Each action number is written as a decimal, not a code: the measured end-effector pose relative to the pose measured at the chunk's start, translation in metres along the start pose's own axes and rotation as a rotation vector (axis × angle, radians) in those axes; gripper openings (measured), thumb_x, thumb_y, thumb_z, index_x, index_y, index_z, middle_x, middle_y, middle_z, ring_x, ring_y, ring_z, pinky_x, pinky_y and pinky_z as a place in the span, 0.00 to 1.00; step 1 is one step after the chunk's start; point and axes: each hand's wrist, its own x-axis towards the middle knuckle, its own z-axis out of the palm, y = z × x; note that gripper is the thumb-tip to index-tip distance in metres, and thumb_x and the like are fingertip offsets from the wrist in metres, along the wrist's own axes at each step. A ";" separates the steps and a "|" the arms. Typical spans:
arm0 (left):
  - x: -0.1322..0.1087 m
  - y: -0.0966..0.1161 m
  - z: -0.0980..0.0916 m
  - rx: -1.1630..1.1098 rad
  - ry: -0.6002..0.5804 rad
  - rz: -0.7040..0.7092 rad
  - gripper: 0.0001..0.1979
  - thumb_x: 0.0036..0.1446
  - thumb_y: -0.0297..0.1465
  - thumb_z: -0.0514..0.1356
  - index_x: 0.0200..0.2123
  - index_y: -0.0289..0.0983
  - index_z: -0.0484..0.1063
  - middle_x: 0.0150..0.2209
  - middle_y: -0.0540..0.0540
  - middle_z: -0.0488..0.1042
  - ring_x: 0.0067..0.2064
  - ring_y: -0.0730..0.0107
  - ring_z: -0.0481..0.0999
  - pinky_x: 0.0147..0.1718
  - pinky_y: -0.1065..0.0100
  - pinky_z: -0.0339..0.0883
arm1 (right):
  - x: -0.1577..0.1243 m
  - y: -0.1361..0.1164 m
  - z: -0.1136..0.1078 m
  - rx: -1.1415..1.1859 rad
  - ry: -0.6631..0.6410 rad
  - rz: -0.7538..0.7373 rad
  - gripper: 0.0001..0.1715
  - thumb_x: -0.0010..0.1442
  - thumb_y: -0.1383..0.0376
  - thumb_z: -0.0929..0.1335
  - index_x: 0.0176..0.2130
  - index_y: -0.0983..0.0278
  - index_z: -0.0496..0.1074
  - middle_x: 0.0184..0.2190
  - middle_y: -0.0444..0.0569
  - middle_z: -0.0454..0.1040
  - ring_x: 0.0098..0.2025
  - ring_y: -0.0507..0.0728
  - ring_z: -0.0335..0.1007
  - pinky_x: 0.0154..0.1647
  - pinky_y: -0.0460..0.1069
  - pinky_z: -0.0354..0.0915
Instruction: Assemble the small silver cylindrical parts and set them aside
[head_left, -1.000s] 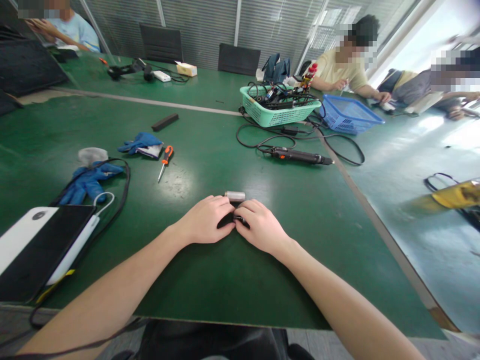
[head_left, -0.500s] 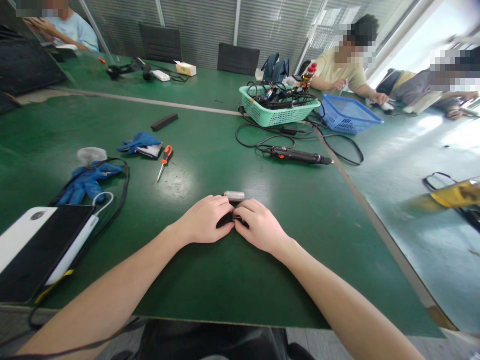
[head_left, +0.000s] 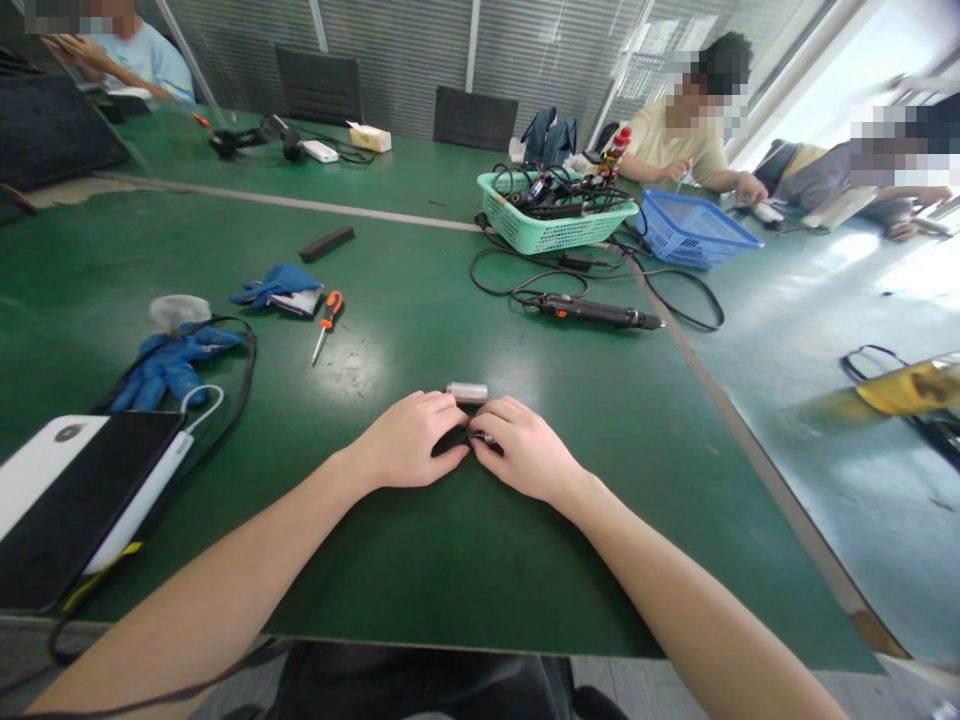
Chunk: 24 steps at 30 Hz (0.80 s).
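My left hand curls over a black part close to the tabletop, with fingers and thumb closed around it. Most of that part is hidden, so its kind is unclear. Against it, my right hand pinches a small dark piece with a metallic glint. The fingertips of both hands meet or nearly meet. Just beyond them a silver metal cylinder lies on its side; I cannot tell whether it is joined to the black part.
On the green table lie an orange-handled screwdriver, blue gloves, a black electric screwdriver and a dark bar. Farther back are a green basket of cables and a blue basket. A tablet-like device sits left. Several people sit around.
The right fingers have shifted very slightly to the right at the small dark piece. Otherwise the hands hold their place, and the whole view has moved a little.
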 end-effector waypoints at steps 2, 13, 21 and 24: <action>0.000 0.000 0.000 -0.001 -0.006 -0.006 0.11 0.64 0.36 0.60 0.45 0.36 0.73 0.43 0.42 0.74 0.46 0.57 0.75 0.46 0.57 0.69 | 0.000 0.003 -0.006 -0.004 0.003 0.012 0.06 0.66 0.70 0.67 0.41 0.61 0.74 0.42 0.52 0.76 0.46 0.61 0.71 0.51 0.57 0.70; -0.001 0.001 -0.002 -0.001 -0.004 -0.016 0.11 0.65 0.36 0.60 0.46 0.36 0.75 0.45 0.42 0.76 0.47 0.57 0.76 0.48 0.57 0.69 | -0.019 0.087 -0.058 -0.251 -0.068 0.265 0.07 0.62 0.67 0.67 0.40 0.62 0.76 0.37 0.51 0.77 0.43 0.59 0.73 0.46 0.51 0.67; -0.003 -0.001 0.000 0.001 0.008 -0.017 0.12 0.66 0.37 0.60 0.47 0.37 0.75 0.46 0.43 0.76 0.48 0.58 0.76 0.48 0.58 0.69 | -0.082 0.160 -0.110 -0.575 -0.050 0.864 0.16 0.60 0.61 0.66 0.42 0.61 0.81 0.38 0.54 0.81 0.41 0.63 0.76 0.44 0.54 0.66; -0.003 -0.001 0.001 -0.004 0.008 -0.020 0.12 0.66 0.37 0.60 0.46 0.37 0.75 0.46 0.43 0.76 0.47 0.58 0.77 0.48 0.57 0.69 | -0.092 0.163 -0.117 -0.564 -0.023 1.012 0.17 0.57 0.62 0.66 0.42 0.60 0.83 0.36 0.56 0.80 0.42 0.65 0.76 0.45 0.56 0.67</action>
